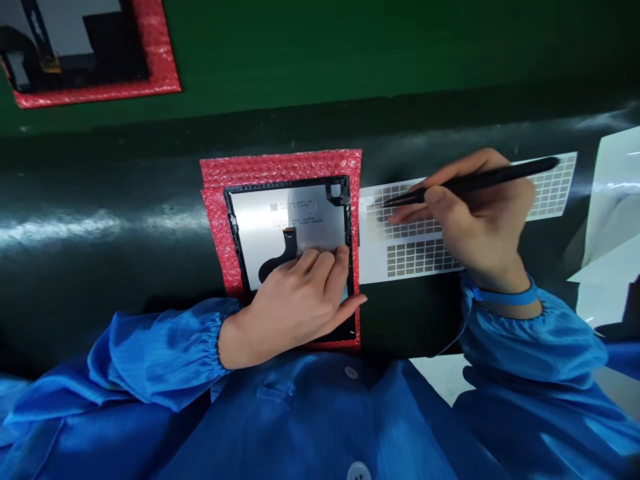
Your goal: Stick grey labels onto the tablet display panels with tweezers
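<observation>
A tablet screen panel lies back-up on a red bubble-wrap sheet, with a black flex cable curling across its silver back. My left hand rests flat on the panel's lower part, fingers stretched out and together. My right hand grips black tweezers like a pen. Their tip touches a white sheet of small grey stickers lying right of the panel.
The dark glossy bench runs across the view, with a green belt behind it. A second panel on red bubble wrap lies far left. White sheets sit at the right edge.
</observation>
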`<state>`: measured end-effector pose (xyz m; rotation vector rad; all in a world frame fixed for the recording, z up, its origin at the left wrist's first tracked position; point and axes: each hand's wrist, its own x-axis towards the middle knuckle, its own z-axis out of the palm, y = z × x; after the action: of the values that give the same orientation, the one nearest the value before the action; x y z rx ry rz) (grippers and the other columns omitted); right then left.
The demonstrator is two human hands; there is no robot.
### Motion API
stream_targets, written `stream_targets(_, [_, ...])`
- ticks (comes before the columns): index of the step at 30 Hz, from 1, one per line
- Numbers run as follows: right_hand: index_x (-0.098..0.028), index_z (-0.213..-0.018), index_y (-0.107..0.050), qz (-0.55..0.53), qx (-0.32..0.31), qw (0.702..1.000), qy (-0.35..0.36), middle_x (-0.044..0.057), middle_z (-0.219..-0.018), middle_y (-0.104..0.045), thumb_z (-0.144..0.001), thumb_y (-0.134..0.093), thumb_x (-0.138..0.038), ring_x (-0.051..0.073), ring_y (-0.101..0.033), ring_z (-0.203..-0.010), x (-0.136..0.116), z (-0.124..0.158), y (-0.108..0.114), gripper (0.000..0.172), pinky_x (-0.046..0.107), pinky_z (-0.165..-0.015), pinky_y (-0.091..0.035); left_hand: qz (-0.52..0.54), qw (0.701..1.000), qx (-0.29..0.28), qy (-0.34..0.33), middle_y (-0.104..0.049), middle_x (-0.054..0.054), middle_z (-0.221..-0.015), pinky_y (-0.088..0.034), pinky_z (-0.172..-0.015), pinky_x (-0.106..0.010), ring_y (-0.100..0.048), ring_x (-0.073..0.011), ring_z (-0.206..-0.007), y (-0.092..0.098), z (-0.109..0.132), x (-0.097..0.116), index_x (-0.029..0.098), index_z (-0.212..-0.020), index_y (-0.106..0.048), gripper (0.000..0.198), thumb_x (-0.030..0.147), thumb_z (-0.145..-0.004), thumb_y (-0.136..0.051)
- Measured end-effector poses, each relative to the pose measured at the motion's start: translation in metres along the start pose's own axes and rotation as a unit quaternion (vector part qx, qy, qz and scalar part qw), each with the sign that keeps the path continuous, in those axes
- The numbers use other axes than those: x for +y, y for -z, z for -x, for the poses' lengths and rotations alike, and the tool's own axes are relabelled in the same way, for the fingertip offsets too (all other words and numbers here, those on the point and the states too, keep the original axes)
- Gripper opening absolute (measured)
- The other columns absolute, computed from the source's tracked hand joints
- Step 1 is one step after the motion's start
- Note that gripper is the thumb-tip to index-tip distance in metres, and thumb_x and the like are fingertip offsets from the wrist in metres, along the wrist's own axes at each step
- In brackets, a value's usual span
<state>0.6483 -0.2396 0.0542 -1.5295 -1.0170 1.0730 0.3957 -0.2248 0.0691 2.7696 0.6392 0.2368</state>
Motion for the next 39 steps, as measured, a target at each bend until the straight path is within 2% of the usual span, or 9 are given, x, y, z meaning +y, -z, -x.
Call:
stream_targets(3, [-0.025, -0.094, -0.071, 0.0, -0.03, 1.0, 0.001, 0.001, -0.08, -0.071, -0.091, -0.082, -0.039, 0.02, -0.076, -0.066, 0.009, -0.006, 0.0, 0.018, 0.034, -0.058, -0.064, -0.018, 1.0, 0.009, -0.012, -0.071, -0.023, -0.108, -0.059, -0.079, -0.042, -0.069, -0.0328, -0.099, 0.006, -0.02, -0.004, 0.001, -0.11, -0.071, 0.048, 0.045, -0.105, -0.052])
stream_targets(6, [-0.028, -0.096, -0.071, 0.003, -0.043, 0.999, -0.017, 0.001, -0.082, -0.073, -0.09, -0.082, -0.041, 0.021, -0.077, -0.069, 0.013, -0.006, 0.0, 0.018, 0.035, -0.062, -0.064, -0.032, 0.999, -0.019, -0.028, -0.058, -0.03, -0.141, -0.05, -0.104, -0.056, -0.055, -0.0445, -0.133, 0.002, -0.036, -0.007, 0.001, -0.13, -0.064, 0.062, 0.055, -0.101, -0.056])
stream_targets(9, [-0.029, -0.098, -0.072, 0.014, -0.045, 0.999, -0.012, 0.0, -0.081, -0.074, -0.091, -0.082, -0.038, 0.02, -0.077, -0.069, 0.013, -0.004, 0.002, 0.016, 0.034, -0.061, -0.064, -0.033, 0.997, -0.063, -0.028, -0.045, -0.033, -0.156, -0.036, -0.119, -0.061, -0.039, -0.047, -0.149, -0.006, -0.041, -0.009, -0.002, -0.143, -0.054, 0.082, 0.067, -0.099, -0.055])
stream_targets(12, [-0.029, -0.1, -0.072, 0.026, -0.053, 0.998, -0.003, -0.002, -0.081, -0.074, -0.093, -0.08, -0.036, 0.02, -0.077, -0.07, 0.013, -0.003, 0.003, 0.013, 0.034, -0.061, -0.063, -0.034, 0.997, -0.071, -0.023, -0.043, -0.031, -0.158, -0.034, -0.121, -0.061, -0.037, -0.0458, -0.152, -0.011, -0.039, -0.009, -0.001, -0.145, -0.053, 0.082, 0.067, -0.099, -0.052])
stream_targets(16, [-0.031, -0.099, -0.073, 0.028, -0.054, 0.998, -0.022, 0.0, -0.085, -0.075, -0.086, -0.087, -0.037, 0.021, -0.076, -0.07, 0.011, -0.003, 0.003, 0.02, 0.035, -0.063, -0.064, -0.026, 0.997, -0.07, -0.022, -0.043, -0.031, -0.159, -0.035, -0.121, -0.06, -0.037, -0.045, -0.152, -0.01, -0.037, -0.009, -0.001, -0.145, -0.053, 0.082, 0.067, -0.1, -0.051])
stream_targets(21, [-0.025, -0.098, -0.073, 0.022, -0.053, 0.998, -0.02, 0.004, -0.083, -0.077, -0.088, -0.085, -0.032, 0.021, -0.077, -0.069, 0.008, -0.005, 0.003, 0.017, 0.033, -0.062, -0.064, -0.02, 0.997, -0.071, -0.022, -0.042, -0.031, -0.16, -0.035, -0.121, -0.06, -0.037, -0.0445, -0.153, -0.009, -0.037, -0.011, -0.001, -0.146, -0.052, 0.083, 0.068, -0.1, -0.05])
stream_targets(30, [-0.022, -0.098, -0.071, 0.013, -0.068, 0.997, 0.037, -0.003, -0.074, -0.076, -0.095, -0.076, -0.021, 0.015, -0.078, -0.065, 0.02, -0.01, 0.004, 0.005, 0.02, -0.058, -0.064, -0.025, 0.997, -0.073, -0.021, -0.042, -0.03, -0.161, -0.034, -0.122, -0.058, -0.037, -0.0439, -0.153, -0.01, -0.037, -0.012, 0.001, -0.146, -0.053, 0.084, 0.07, -0.099, -0.052])
stream_targets(36, [-0.02, -0.096, -0.07, -0.03, -0.063, 0.997, 0.037, -0.002, -0.073, -0.077, -0.095, -0.076, -0.02, 0.018, -0.078, -0.062, 0.018, -0.013, 0.008, 0.006, 0.026, -0.057, -0.068, -0.007, 0.997, -0.075, -0.027, -0.042, -0.032, -0.159, -0.034, -0.121, -0.059, -0.037, -0.045, -0.152, -0.01, -0.041, -0.013, 0.0, -0.144, -0.054, 0.085, 0.071, -0.097, -0.054])
stream_targets(39, [-0.02, -0.092, -0.071, -0.049, -0.04, 0.997, 0.05, 0.0, -0.076, -0.079, -0.09, -0.08, -0.022, 0.021, -0.076, -0.055, 0.008, -0.011, 0.009, 0.009, 0.032, -0.049, -0.067, -0.002, 0.997, -0.07, -0.026, -0.036, -0.034, -0.162, -0.032, -0.122, -0.058, -0.032, -0.0464, -0.155, 0.002, -0.038, -0.011, -0.002, -0.146, -0.051, 0.085, 0.068, -0.098, -0.055])
